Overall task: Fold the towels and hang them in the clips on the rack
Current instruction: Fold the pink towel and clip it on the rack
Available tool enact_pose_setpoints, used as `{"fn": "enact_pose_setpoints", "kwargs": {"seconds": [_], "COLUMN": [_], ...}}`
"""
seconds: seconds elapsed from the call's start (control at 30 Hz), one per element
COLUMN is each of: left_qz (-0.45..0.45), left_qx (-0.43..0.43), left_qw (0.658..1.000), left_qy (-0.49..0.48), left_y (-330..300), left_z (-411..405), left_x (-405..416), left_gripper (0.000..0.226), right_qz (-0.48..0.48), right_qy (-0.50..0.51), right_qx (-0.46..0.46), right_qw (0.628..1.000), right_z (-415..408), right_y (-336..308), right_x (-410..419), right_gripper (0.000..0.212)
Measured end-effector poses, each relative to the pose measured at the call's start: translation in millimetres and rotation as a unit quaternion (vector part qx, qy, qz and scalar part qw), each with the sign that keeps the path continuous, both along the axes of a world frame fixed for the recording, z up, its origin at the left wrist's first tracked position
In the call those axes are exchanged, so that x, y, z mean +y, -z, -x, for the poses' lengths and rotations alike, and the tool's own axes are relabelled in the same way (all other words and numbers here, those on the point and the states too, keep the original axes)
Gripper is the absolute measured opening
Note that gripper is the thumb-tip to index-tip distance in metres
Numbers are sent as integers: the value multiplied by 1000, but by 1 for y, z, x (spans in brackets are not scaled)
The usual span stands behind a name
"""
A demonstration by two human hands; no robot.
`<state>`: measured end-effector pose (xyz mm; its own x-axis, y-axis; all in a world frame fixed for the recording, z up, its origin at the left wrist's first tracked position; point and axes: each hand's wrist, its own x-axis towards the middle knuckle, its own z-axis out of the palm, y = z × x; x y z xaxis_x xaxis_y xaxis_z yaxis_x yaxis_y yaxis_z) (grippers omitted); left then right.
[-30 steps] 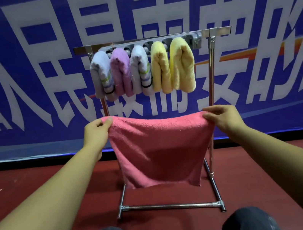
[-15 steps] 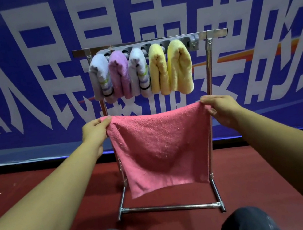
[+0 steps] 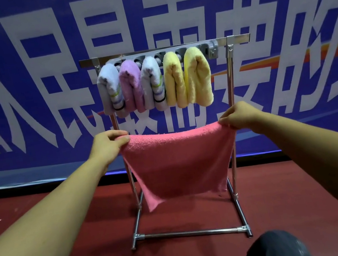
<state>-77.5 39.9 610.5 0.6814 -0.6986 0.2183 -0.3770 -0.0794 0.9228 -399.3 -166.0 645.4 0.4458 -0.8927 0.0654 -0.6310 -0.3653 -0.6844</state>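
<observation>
Held towel (image 3: 180, 161) before rack (image 3: 231, 86); banner (image 3: 18, 63) behind.

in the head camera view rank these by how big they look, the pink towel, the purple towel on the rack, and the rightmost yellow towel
1. pink towel, though it is spread open and nearer the camera
2. rightmost yellow towel
3. purple towel

The last two are folded and hang side by side, so that comparison is fair.
</observation>
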Motion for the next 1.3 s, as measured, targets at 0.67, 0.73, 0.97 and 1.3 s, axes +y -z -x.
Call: {"fn": "enact_pose_setpoints", "kwargs": {"seconds": [0.67,0.73,0.97,1.3], "left_qz": [-205,-188,-36,-40], "left_qx": [-254,-236,-30,-194], "left_qw": [944,952,999,976], "left_qy": [52,49,17,-93], "left_y": [-2,-2,8,-3], "left_z": [5,3,-4,2], "left_x": [6,6,9,6], "left_gripper": [14,13,8,27], "right_qz": [39,18,-38,117], "right_qy": [-72,-70,6,55], "right_qx": [222,192,-90,-91], "right_qw": [972,979,995,987], "right_z": [13,15,23,22], "right_y": [10,10,22,23], "right_x": [-7,-8,-12,-3], "right_gripper": [32,25,26,42]}}
